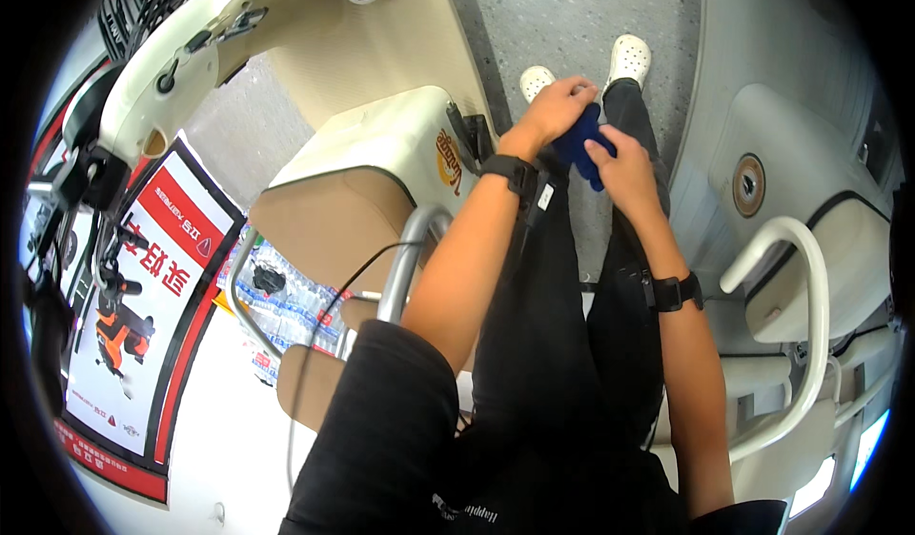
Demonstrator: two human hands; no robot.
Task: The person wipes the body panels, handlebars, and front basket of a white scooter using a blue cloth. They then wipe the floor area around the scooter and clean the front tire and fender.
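Observation:
Over the space between my knees, a dark blue piece of fabric (583, 148) bunches up, with lobes like glove fingers. My left hand (561, 108) has hold of its upper edge, the fingers bent over it and partly hidden. My right hand (629, 167) pinches its right side between thumb and fingers. Black bands with small devices circle both wrists; the left band (509, 170) and the right band (672, 293) are both in plain sight. Below the hands are my dark trousers (536, 306) and white perforated clogs (630, 60).
To the left stands a cream scooter with a tan seat (336, 220), a wide footboard (357, 35) and a metal rail (407, 263). Another pale scooter with a curved grab bar (815, 320) is on the right. A thin black cable (322, 320), packed water bottles (300, 306) and a framed poster (150, 278) lie leftward.

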